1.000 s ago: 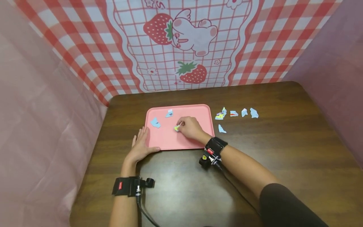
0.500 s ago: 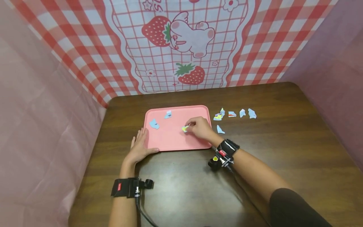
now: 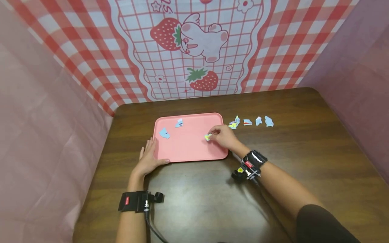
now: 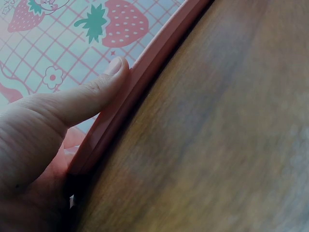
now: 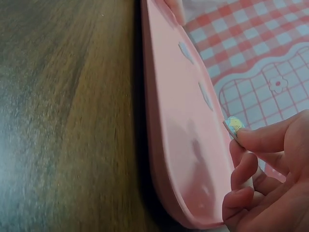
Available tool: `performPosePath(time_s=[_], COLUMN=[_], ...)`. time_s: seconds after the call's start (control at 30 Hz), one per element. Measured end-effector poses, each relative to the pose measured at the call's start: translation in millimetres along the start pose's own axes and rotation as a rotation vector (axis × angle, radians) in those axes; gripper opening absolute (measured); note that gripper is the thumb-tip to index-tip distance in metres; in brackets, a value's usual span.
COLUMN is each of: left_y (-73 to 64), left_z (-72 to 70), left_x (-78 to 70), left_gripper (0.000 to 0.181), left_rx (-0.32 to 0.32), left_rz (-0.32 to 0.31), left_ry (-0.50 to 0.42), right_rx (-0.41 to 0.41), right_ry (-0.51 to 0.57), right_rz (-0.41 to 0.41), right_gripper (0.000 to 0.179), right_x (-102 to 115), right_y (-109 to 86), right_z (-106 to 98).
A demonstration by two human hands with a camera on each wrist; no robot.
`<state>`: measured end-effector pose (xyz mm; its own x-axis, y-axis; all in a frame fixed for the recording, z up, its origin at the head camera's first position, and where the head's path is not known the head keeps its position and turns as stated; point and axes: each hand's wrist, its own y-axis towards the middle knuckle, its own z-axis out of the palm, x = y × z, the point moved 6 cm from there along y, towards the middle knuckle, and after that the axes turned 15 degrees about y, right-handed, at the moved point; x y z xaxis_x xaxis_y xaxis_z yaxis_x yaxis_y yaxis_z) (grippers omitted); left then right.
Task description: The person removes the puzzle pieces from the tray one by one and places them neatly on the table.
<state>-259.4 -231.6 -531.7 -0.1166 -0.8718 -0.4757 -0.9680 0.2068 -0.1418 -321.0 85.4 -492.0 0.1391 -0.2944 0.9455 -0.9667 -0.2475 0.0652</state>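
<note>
My right hand (image 3: 225, 137) pinches a small yellow and light blue puzzle piece (image 3: 208, 137) between thumb and fingertips, held above the right part of the pink tray (image 3: 185, 146). In the right wrist view the puzzle piece stands tilted on edge at the thumb tip, with the other fingers curled beneath. At the tray's front left corner rests my left hand (image 3: 148, 160), fingers extended along the left side and thumb over the front rim. Two light blue pieces lie in the tray, one at the left (image 3: 164, 133) and one near the back rim (image 3: 179, 123).
Right of the tray, a multicoloured piece (image 3: 234, 123), a red-striped piece (image 3: 247, 122) and two light blue pieces (image 3: 268, 121) form a row on the wooden table (image 3: 304, 152). A checked cloth (image 3: 200, 44) hangs behind the table. Cables trail from both wrist cameras.
My right hand has moved rightward across the tray with the pinched puzzle piece, and now covers the light blue piece that lay beside the tray's right edge. The left hand stays at the corner.
</note>
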Motion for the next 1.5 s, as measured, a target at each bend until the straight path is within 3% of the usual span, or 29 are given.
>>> performPosePath(time_s=[0.37,0.63,0.9,1.3,1.5], left_y=[-0.3,0.4,-0.1,0.7,1.6], left_z=[0.5,0.6,-1.0,0.6,0.7], left_x=[0.9,1.1,-0.5,-1.4,-0.2], left_gripper=[0.121,0.122,0.121,0.120,0.120], left_rx=[0.000,0.008,0.006,0.011,0.007], left_rz=[0.001,-0.003,0.002,0.003,0.005], left_ry=[0.009,0.020,0.007,0.005,0.025], right_rx=[-0.029,-0.060,-0.137,-0.219,-0.209], right_ry=[0.066,0.036,-0.040,-0.203,-0.237], right_rz=[0.033,0.057,0.077,0.044,0.057], right_gripper=[0.013,0.017,0.016,0.016,0.015], right_x=[-6,-14,-30,-44,-52], right_y=[-9.9,-14.5,-26.3,-38.2,-47.2], right_z=[-15,-48,-79,-116,-134])
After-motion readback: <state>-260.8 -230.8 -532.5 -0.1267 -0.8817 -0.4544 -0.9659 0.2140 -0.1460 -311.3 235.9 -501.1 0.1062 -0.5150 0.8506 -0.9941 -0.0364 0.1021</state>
